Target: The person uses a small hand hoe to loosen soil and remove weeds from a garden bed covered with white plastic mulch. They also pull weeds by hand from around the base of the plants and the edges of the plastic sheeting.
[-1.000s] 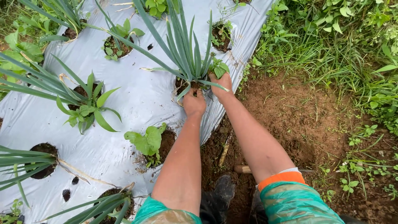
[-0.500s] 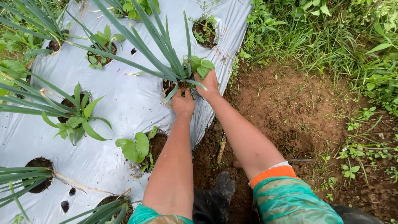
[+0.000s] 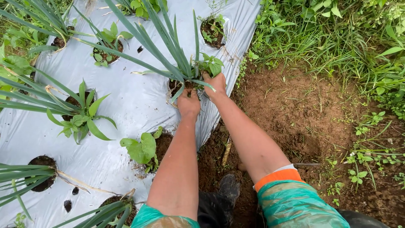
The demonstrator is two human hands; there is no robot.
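Both hands shifted slightly: left hand (image 3: pixel 188 103) grips onion base (image 3: pixel 185 82); right hand (image 3: pixel 215 86) pinches leafy weed (image 3: pixel 213 66).

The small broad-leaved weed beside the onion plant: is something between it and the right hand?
Nothing visible does. The right hand is already at the base of the broad-leaved weed, which grows in the same hole as the onion plant. The left hand sits at the hole's near edge in the plastic sheet.

A single head-worn camera looks steeply down, close over both arms; plastic-covered bed (image 3: pixel 139 101) fills frame left, probably bare soil path (image 3: pixel 303 114) right.
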